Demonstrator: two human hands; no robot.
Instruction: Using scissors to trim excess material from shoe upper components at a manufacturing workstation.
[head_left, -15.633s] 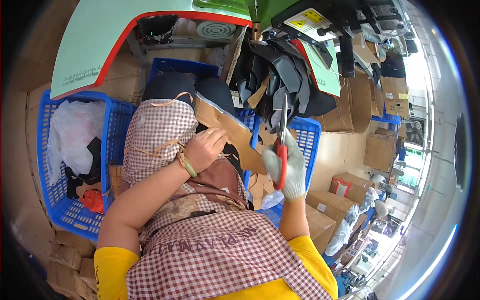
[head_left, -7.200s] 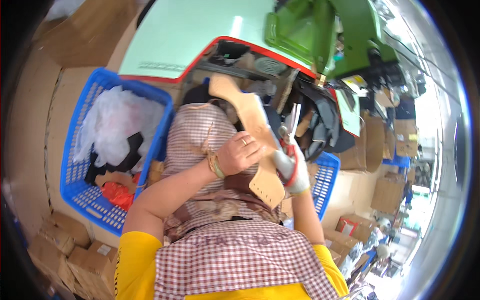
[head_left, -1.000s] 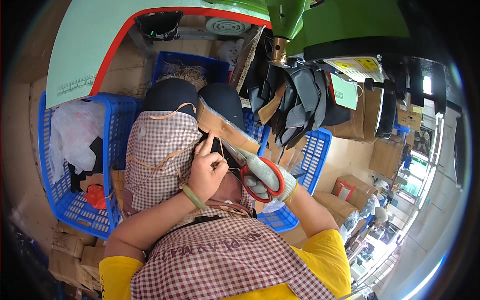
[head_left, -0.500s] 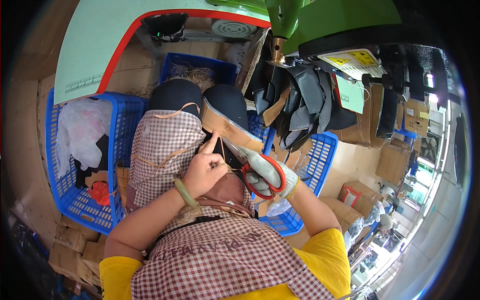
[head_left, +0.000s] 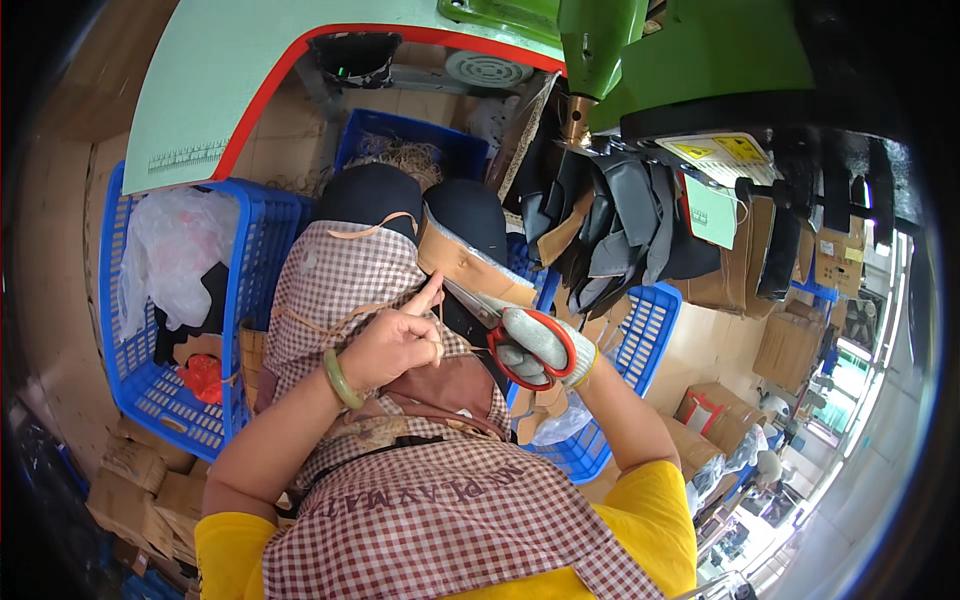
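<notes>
A curved tan panel with a grey edge (head_left: 475, 272) lies across my right thigh. My bare left hand (head_left: 395, 348) is on its near side, index finger stretched to the panel's edge and the other fingers curled in. A thin tan strip (head_left: 441, 308) hangs from the panel and runs to those curled fingers, which partly hide it. My right hand (head_left: 540, 343), in a grey-white glove, is closed round red-handled scissors (head_left: 570, 352). Their blades point up and left, lying close under the panel's lower edge near my left fingertip; the tips are hard to make out.
Blue crates stand at my left (head_left: 235, 330) and right (head_left: 645, 340). A green machine (head_left: 600, 50) and pale worktop edged in red (head_left: 190, 110) are ahead. Dark cut pieces (head_left: 630, 205) hang at its right. Loose tan strips (head_left: 365, 315) lie on my checked apron.
My left hand has shifted slightly left and down from the panel, its index finger still at the edge. The right hand with the scissors stays nearly in place. The whole view has shifted a little.
</notes>
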